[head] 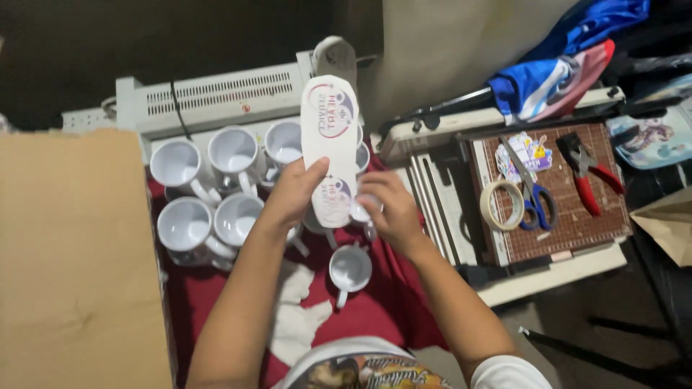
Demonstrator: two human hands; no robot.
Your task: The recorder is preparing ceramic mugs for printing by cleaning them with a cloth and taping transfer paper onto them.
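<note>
**Printed paper strip held upright over the mug cluster**

The printed paper strip [330,137] is pinched near its lower half by the left hand [292,194], thumb laid across its face, so that the printed side is turned toward the camera and the upper end stands free. The right hand [386,209] is curled just beside the strip's lower end; it appears closed on a white mug [360,210], though most of that mug is hidden. Below the grip, a single small mug [350,269] stands on the red cloth [382,302], beside a white rag [299,317]. To the left of the grip, empty white mugs [209,187] are grouped mouth-up. Beyond it lies a white laminator [216,97]. Well to the right, a tape roll [502,205], blue scissors [533,194] and red pliers [587,173] rest on a cutting mat [577,230].
</note>
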